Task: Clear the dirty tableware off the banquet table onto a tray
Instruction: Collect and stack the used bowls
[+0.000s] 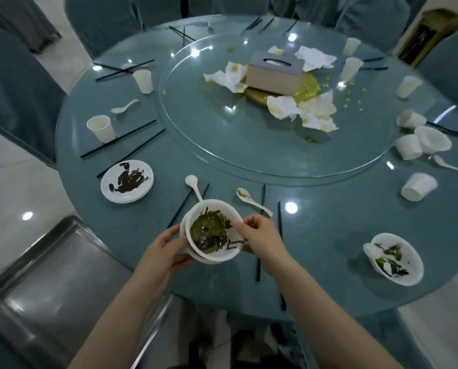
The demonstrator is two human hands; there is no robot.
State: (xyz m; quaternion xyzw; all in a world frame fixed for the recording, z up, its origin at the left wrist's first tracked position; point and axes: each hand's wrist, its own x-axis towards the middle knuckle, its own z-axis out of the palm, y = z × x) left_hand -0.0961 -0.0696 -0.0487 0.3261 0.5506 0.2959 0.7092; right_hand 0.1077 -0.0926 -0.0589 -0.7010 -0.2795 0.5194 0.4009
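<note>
Holding the bowl (213,230) near the table (329,235) edge, we are curling our left hand (160,253) under its stacked base for support; our right hand (259,237) is pinching the rim, steadying it for the tray (49,275) at our left.

Round teal table (329,235) with glass turntable (222,134). Holds dirty plate (127,181), cups (101,128), spoons (251,200), chopsticks (118,139). Tissue box (275,72) on turntable
</note>
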